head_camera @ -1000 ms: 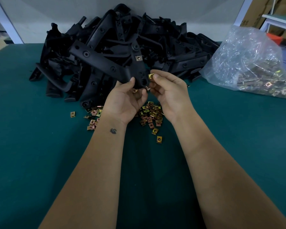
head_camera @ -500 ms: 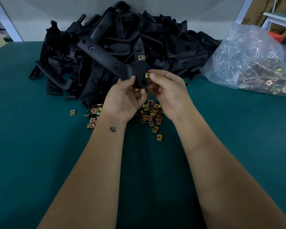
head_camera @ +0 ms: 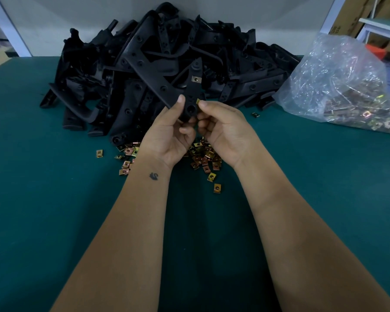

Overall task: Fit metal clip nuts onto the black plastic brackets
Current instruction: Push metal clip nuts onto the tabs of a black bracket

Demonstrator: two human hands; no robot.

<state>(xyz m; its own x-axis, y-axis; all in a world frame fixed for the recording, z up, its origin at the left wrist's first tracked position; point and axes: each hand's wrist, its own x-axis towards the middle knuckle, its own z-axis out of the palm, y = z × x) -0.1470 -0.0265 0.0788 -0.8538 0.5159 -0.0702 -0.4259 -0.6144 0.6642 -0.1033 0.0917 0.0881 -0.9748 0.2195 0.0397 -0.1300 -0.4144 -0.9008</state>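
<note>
My right fingers [head_camera: 206, 105] pinch a clip nut [head_camera: 198, 100] against the edge of the Y-shaped black bracket [head_camera: 167, 84], lined up to slide on beside its round hole. My left hand [head_camera: 169, 129] grips the bracket at its junction, thumb on the face, lifted so I can see the seat. One clip nut [head_camera: 196, 79] already sits on the bracket's upper arm. Loose clip nuts [head_camera: 203, 157] lie under the bracket on the green surface [head_camera: 54, 199], within easy reach; the bracket heap [head_camera: 158, 64] is behind it.

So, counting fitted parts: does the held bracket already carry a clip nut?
Yes, one clip nut sits on the upper arm of the bracket.
</note>
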